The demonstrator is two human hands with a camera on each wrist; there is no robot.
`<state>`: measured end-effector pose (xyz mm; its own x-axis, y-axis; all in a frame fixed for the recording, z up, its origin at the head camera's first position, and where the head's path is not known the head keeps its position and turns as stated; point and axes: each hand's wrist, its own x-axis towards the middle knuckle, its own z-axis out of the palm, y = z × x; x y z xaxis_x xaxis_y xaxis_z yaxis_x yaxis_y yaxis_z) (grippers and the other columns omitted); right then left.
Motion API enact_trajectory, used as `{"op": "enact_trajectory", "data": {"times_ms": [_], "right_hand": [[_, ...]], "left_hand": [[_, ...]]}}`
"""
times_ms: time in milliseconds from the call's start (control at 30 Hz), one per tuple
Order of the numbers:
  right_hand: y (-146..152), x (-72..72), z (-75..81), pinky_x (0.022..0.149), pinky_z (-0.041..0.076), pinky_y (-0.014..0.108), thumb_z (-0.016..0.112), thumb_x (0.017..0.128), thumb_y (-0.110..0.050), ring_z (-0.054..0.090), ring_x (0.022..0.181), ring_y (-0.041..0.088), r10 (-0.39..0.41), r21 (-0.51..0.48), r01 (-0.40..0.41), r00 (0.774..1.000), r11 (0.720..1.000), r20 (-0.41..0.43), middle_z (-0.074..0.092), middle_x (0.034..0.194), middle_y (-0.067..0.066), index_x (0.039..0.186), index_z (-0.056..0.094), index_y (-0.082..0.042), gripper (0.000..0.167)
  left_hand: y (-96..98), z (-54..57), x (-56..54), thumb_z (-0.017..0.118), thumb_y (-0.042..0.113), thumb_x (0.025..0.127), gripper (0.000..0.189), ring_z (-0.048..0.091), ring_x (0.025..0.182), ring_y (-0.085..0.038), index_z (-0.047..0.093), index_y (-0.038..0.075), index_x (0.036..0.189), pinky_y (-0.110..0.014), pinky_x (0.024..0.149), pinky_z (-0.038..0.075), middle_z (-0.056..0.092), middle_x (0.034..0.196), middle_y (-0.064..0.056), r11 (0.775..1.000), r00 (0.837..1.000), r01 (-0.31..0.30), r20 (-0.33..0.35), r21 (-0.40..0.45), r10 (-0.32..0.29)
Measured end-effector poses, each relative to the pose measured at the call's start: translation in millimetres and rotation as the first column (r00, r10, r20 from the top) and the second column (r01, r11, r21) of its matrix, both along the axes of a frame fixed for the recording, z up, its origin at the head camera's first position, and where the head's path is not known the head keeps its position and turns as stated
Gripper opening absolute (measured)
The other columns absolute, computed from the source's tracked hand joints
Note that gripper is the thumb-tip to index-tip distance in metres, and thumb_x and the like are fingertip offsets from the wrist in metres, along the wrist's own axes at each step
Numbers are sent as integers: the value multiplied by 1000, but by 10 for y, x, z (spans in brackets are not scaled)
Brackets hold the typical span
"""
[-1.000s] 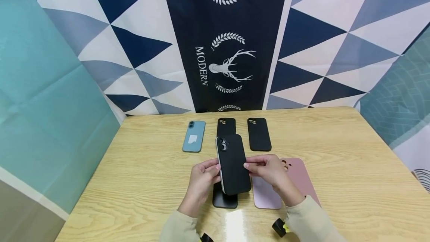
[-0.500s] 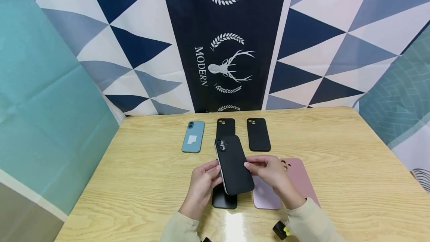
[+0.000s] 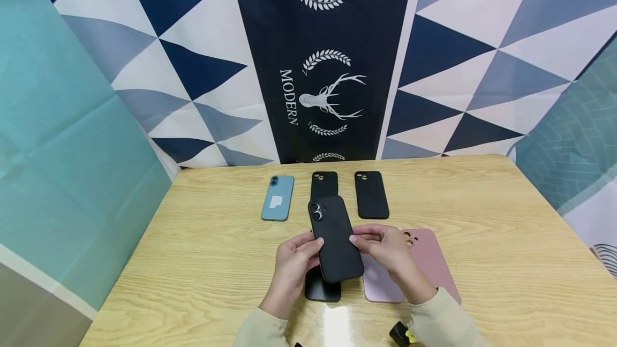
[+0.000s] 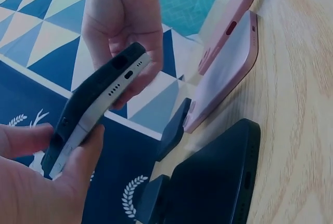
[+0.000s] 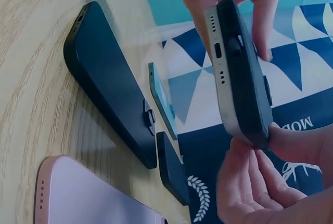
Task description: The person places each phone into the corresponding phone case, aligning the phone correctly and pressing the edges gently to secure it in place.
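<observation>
A black phone case (image 3: pixel 338 242) with a silver-edged phone (image 4: pixel 106 96) against its inner side is held up over the table by both hands. My left hand (image 3: pixel 291 264) grips its left long side, thumb on the case's back. On the opposite side, my right hand (image 3: pixel 385 250) pinches the edge between thumb and fingers. Both wrist views show the phone's bottom end, with its port and speaker holes, lying beside the case's bottom rim rather than inside it. The two camera lenses show through the case's opening. The phone's screen is hidden in the head view.
Beneath the held pair lies a black phone or case (image 3: pixel 323 292), partly covered. A lavender case or phone (image 3: pixel 378 283) and a pink case (image 3: pixel 434 258) lie at the right. Farther back are a blue phone (image 3: pixel 278 198) and two black cases, one (image 3: pixel 324 182) partly hidden, the other (image 3: pixel 372 195) farther right.
The left thumb has moved farther onto the case's back. The silver edge along the left side no longer shows in the head view. The held pair has tilted slightly, its lower end shifting right.
</observation>
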<state>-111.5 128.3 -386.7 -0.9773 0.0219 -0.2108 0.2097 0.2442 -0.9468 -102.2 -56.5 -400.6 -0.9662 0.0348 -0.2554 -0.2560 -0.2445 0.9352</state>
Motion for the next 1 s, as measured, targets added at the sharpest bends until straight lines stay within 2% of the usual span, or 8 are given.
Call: {"op": "enact_trajectory", "data": {"times_ms": [100, 233, 433, 533, 667, 733, 867, 1000], "right_hand": [[-7, -2, -6, 71, 59, 24, 69, 86, -6, 67, 75, 3, 1, -37, 0, 1000, 999, 8, 75, 95, 13, 114, 65, 10, 32], [-4, 0, -5, 71, 59, 23, 69, 86, -7, 67, 75, 3, 28, -69, -27, 999, 997, 18, 75, 95, 11, 116, 63, 10, 35], [87, 11, -8, 75, 58, 25, 70, 86, -13, 67, 81, 5, 160, -65, -157, 986, 985, 43, 73, 101, 11, 123, 57, 10, 45], [161, 28, -23, 77, 57, 24, 70, 87, -18, 64, 84, 4, 277, -110, -266, 957, 958, 90, 70, 99, 5, 131, 47, 13, 59], [235, 55, -75, 79, 55, 20, 70, 87, -19, 63, 85, 2, 430, -242, -394, 895, 887, 117, 66, 95, -2, 135, 32, 22, 74], [251, 68, -106, 80, 56, 20, 71, 86, -16, 65, 83, 1, 472, -309, -424, 876, 851, 98, 66, 93, -4, 134, 28, 25, 76], [258, 78, -145, 79, 57, 19, 71, 85, -9, 67, 81, 1, 490, -383, -436, 871, 814, 49, 68, 90, -7, 132, 28, 27, 73], [264, 89, -159, 78, 56, 17, 73, 84, -9, 68, 79, 0, 469, -377, -421, 882, 825, 41, 69, 87, -9, 130, 30, 27, 72]], "left_hand": [[4, 12, -3, 63, 5, 89, 41, 68, 73, -4, 53, -17, 123, -18, 65, 57, 72, 105, -20, 1000, 1000, -5, 9, -26, 5], [-13, 15, -6, 62, 4, 89, 41, 67, 72, -5, 52, -18, 123, -19, 65, 57, 72, 105, -20, 999, 1000, -10, 17, -31, 11], [-30, 27, -3, 63, 2, 88, 40, 67, 71, -5, 52, -19, 120, -18, 65, 56, 72, 100, -16, 1000, 1000, -7, 21, -30, 8], [-30, 48, 3, 63, 2, 88, 40, 67, 72, -5, 53, -19, 121, -18, 65, 56, 72, 100, -16, 1000, 1000, 0, 17, -25, 1], [-41, 60, 1, 62, 2, 89, 39, 67, 72, -5, 54, -19, 121, -18, 65, 56, 73, 100, -16, 1000, 1000, -6, 14, -14, 6], [-50, 61, -7, 62, 2, 89, 38, 67, 72, -5, 54, -19, 121, -18, 65, 56, 73, 98, -14, 1000, 1000, -12, 15, -11, 12], [-62, 68, -19, 61, 3, 90, 39, 67, 73, -5, 54, -19, 121, -18, 66, 57, 73, 99, -15, 1000, 1000, -12, 9, -7, 12], [-53, 70, -18, 62, 4, 90, 39, 67, 75, -5, 54, -18, 121, -19, 67, 57, 72, 104, -20, 1000, 1000, -5, 2, -29, 5]]}}
